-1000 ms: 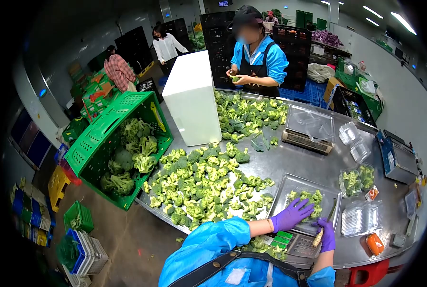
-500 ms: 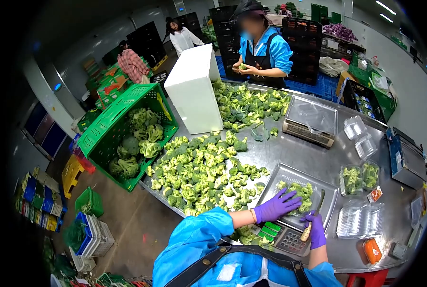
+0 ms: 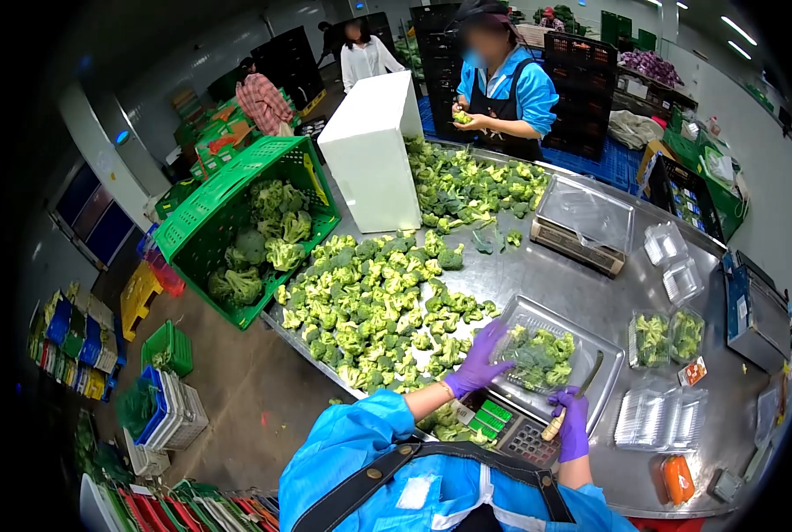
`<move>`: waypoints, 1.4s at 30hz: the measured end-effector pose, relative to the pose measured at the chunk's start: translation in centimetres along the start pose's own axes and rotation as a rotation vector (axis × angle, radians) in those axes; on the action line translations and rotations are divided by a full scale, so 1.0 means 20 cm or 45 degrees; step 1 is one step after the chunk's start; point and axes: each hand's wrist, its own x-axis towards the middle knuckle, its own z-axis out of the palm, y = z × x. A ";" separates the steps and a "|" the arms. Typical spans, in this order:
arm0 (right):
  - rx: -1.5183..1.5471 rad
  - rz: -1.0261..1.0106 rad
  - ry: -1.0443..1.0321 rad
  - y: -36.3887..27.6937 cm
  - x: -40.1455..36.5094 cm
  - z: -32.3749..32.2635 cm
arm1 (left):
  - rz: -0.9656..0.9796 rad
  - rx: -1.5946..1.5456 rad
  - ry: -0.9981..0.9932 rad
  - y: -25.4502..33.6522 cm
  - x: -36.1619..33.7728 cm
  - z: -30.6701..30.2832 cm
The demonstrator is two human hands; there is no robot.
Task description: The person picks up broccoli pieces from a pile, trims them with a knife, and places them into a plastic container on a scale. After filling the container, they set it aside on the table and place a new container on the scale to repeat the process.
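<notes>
My left hand (image 3: 478,363), in a purple glove, has its fingers spread at the left edge of a clear plastic container of broccoli florets (image 3: 538,355) and holds nothing. That container rests on the metal tray (image 3: 605,387) of a scale, whose keypad (image 3: 531,443) faces me. My right hand (image 3: 573,424), also gloved, is closed around the light handle of a knife (image 3: 586,381). The knife's blade points up and away over the tray's right side. To the left of my left hand lies a wide pile of cut broccoli florets (image 3: 360,301).
A green crate (image 3: 227,191) of broccoli heads lies tipped at the left, beside a white foam box (image 3: 369,160). A second scale (image 3: 584,217), filled containers (image 3: 651,339) and empty clear containers (image 3: 660,417) stand rightward. Across the table, a co-worker (image 3: 502,89) holds broccoli.
My left hand has drawn back leftward from the florets in the container, fingers spreading. My right hand still grips the knife. The whole view has shifted slightly.
</notes>
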 end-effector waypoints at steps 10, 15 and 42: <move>-0.051 -0.049 -0.096 0.02 0.03 -0.03 | -1.275 -1.045 -0.290 -0.16 -0.03 -0.05; -0.033 -0.053 -0.082 0.02 0.02 -0.02 | -1.317 -0.961 -0.334 -0.15 0.02 -0.06; 0.064 -0.134 0.098 0.03 -0.05 0.06 | -1.233 -0.578 -0.848 -0.16 0.19 -0.10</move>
